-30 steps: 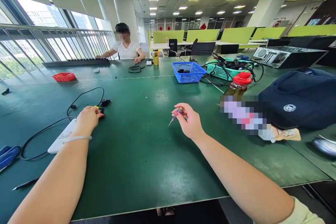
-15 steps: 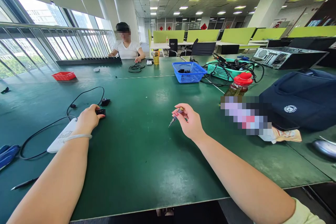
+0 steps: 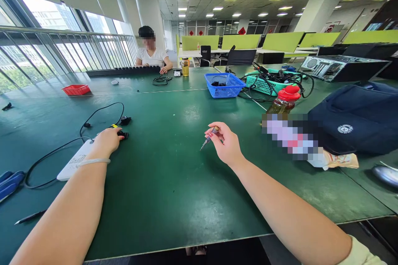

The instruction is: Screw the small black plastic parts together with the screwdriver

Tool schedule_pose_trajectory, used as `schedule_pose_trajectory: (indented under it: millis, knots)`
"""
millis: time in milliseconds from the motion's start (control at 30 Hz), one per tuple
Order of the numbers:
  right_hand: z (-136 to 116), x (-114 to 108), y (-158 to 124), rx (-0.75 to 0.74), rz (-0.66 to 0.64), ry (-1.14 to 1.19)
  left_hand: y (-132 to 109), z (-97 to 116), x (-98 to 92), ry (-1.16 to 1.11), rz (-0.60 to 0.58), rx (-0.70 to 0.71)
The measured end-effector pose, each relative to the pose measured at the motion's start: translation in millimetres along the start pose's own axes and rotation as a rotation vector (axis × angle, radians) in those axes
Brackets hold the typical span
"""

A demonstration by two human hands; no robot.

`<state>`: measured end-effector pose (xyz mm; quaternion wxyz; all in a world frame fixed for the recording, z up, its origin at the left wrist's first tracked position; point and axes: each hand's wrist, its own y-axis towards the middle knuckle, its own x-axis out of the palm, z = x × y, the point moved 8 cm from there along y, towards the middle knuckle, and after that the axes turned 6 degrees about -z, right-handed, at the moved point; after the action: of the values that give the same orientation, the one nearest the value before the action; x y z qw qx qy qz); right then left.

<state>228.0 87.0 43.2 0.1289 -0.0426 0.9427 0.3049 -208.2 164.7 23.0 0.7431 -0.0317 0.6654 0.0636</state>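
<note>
My right hand is raised a little over the table with its fingers closed round a small screwdriver, whose tip points down and to the left. On the left, my left hand has its fingers bent round a small black block; part of it, with a yellow patch beside it, shows past the fingers. Under that wrist lies a white power bank-like slab with a black cable. Just beyond the fingers sits another small black piece.
Blue gloves and a black pen lie at left. Farther off are a red tray, a blue basket and a green basket of cables. A red-lidded bottle and dark bag stand right. A person sits opposite.
My left fingers have shifted on the black block, and a yellow patch now shows there. Across the table, the person's long black strip has moved right. My right hand has hardly moved.
</note>
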Motion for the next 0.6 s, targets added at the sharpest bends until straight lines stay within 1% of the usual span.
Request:
schedule_pose_trajectory:
  millis: [33,67,133,167,200,233,300,333,367,400,467,533,600]
  knots:
    - [0,0,0,0.002,0.002,-0.003,-4,8,-4.9,0.041,0.014,-0.011]
    - [0,-1,0,0.002,0.006,-0.009,-9,22,-9.8,0.097,0.025,-0.009]
    - [-4,-2,1,-0.008,0.017,-0.030,-27,66,-22.9,0.136,0.114,0.089]
    - [-7,-3,1,-0.021,0.023,-0.049,-39,91,-26.8,0.107,0.145,0.145]
    - [-13,-3,0,-0.042,0.026,-0.074,-52,119,-27.2,0.052,0.153,0.216]
    - [-21,-4,-1,-0.075,0.026,-0.105,-66,148,-24.3,-0.020,0.137,0.308]
    - [-40,-3,-5,-0.171,0.019,-0.169,-94,204,-12.3,-0.156,0.078,0.519]
    - [-50,-3,-8,-0.223,0.019,-0.191,-107,227,-4.1,-0.198,0.041,0.615]
    - [-58,-3,-11,-0.267,0.023,-0.205,-117,245,3.9,-0.228,0.014,0.696]
    - [-65,-2,-14,-0.303,0.024,-0.212,-125,258,11.9,-0.251,-0.012,0.748]
    - [-73,2,-18,-0.350,0.005,-0.230,-130,271,25.3,-0.283,-0.047,0.788]
    - [-76,8,-20,-0.382,-0.041,-0.261,-128,274,33.5,-0.303,-0.060,0.784]
    - [-73,13,-19,-0.387,-0.073,-0.287,-122,272,37.3,-0.314,-0.067,0.764]
